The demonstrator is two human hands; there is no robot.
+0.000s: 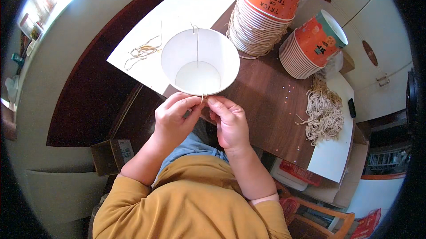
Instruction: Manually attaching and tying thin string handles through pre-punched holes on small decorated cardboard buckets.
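The white bucket (209,51) has cord (203,98) at its near rim, pinched by left fingers (188,101) and right fingers (221,109).

The bent arms (148,153) reach forward, and the left hand (173,113) and right hand (231,122) pinch close together, with their fingers (190,102) curled.

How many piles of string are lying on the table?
2: a small pile left of the white bucket, and a big pile over at the right. More could be hidden.
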